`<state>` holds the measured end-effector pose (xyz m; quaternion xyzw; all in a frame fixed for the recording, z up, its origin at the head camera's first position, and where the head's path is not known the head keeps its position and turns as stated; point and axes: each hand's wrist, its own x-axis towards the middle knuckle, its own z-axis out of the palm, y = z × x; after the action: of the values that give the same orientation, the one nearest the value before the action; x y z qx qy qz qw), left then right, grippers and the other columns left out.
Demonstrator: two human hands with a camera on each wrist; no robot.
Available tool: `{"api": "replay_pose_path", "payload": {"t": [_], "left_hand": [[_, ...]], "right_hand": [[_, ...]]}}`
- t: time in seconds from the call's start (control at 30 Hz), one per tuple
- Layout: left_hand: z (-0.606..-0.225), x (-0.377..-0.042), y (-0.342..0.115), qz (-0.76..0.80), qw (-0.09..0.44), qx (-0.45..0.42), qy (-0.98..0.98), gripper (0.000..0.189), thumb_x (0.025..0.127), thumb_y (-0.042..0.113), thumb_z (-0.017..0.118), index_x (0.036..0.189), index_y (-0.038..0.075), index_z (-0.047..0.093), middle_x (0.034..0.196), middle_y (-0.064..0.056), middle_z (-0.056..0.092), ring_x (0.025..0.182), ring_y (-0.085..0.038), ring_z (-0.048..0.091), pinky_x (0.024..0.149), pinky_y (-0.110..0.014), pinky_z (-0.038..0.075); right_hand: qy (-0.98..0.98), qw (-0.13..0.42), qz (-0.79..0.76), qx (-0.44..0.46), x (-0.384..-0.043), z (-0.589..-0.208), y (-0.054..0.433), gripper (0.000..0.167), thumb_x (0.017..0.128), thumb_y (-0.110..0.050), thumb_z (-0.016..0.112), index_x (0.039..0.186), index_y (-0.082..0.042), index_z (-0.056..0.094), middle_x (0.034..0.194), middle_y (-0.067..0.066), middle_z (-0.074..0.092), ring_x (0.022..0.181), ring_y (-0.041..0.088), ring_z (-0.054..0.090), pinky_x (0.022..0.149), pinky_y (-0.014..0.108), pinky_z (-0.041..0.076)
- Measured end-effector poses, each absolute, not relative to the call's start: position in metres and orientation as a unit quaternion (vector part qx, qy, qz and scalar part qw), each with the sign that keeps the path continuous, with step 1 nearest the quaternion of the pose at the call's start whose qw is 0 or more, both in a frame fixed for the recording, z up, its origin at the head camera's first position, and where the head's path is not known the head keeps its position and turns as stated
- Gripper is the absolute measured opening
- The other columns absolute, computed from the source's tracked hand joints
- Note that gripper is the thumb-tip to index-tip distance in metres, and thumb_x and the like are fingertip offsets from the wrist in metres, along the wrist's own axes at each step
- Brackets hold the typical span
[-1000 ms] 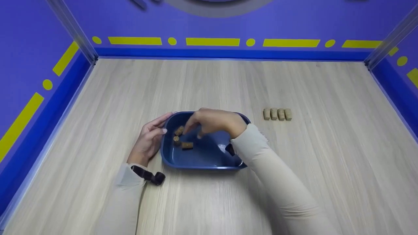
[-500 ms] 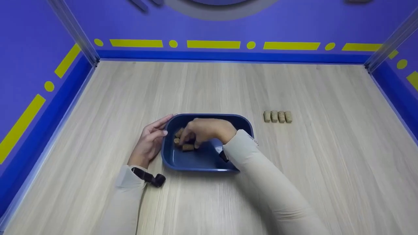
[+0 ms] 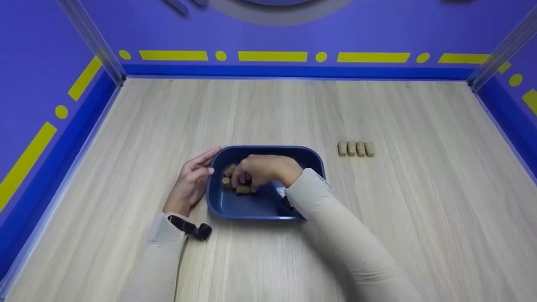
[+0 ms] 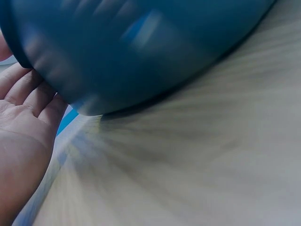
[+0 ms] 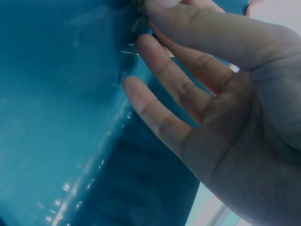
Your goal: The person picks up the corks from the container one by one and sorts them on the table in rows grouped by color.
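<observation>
A dark blue rectangular plastic tub (image 3: pixel 256 217) stands on the table, with a few corks at its left end. My left hand (image 3: pixel 188 182) holds the tub's left side, thumb at the rim and fingers along the outer wall. In the left wrist view the fingers (image 4: pixel 40 94) touch that wall. Inside the tub, my right hand (image 3: pixel 268 170) pinches a lying cork (image 3: pixel 243 190) between thumb and forefinger. Beside it are an upright cork (image 3: pixel 227 182) and a tilted cork (image 3: pixel 230 170). In the right wrist view the other fingers are spread, and the pinched cork barely shows at the top edge.
To the right of the tub, several corks (image 3: pixel 355 149) stand side by side in a row on the light wooden table (image 3: pixel 419 209). Blue walls (image 3: pixel 268 37) with yellow marks border the table at the back and sides.
My right hand has come down and towards me inside the tub, onto the front cork, which has shifted slightly right. The left hand keeps its place on the tub.
</observation>
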<state>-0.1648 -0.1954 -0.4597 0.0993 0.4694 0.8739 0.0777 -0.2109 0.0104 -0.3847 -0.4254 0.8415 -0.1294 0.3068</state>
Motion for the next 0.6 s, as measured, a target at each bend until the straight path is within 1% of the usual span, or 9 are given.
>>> {"api": "replay_pose_path", "payload": {"t": [0.23, 0.47, 0.6], "left_hand": [[-0.458, -0.165, -0.197, 0.873, 0.079, 0.100, 0.470, 0.054, 0.080, -0.014, 0.044, 0.134, -0.006, 0.052, 0.128, -0.006, 0.064, 0.120, -0.016, 0.058, 0.096, -0.024, 0.049], [-0.458, -0.164, -0.197, 0.865, 0.079, 0.081, 0.489, 0.057, 0.080, -0.013, 0.044, 0.137, -0.009, 0.046, 0.126, -0.005, 0.064, 0.119, -0.015, 0.059, 0.096, -0.024, 0.049], [-0.459, -0.165, -0.196, 0.867, 0.077, 0.080, 0.487, 0.058, 0.079, -0.014, 0.044, 0.137, -0.011, 0.044, 0.127, -0.006, 0.064, 0.119, -0.016, 0.059, 0.097, -0.025, 0.048]], "right_hand": [[0.846, 0.310, -0.131, -0.414, -0.211, -0.383, 0.013, 0.046, 0.077, 0.009, 0.070, 0.115, -0.017, 0.069, 0.106, 0.002, 0.068, 0.096, 0.013, 0.062, 0.085, 0.027, 0.053], [0.848, 0.310, -0.144, -0.405, -0.212, -0.382, 0.020, 0.038, 0.078, 0.005, 0.071, 0.111, -0.016, 0.070, 0.111, 0.002, 0.068, 0.100, 0.014, 0.062, 0.090, 0.029, 0.052], [0.851, 0.306, -0.148, -0.401, -0.212, -0.379, 0.025, 0.036, 0.078, 0.002, 0.073, 0.109, -0.016, 0.071, 0.108, 0.001, 0.069, 0.095, 0.013, 0.062, 0.088, 0.029, 0.053]]}}
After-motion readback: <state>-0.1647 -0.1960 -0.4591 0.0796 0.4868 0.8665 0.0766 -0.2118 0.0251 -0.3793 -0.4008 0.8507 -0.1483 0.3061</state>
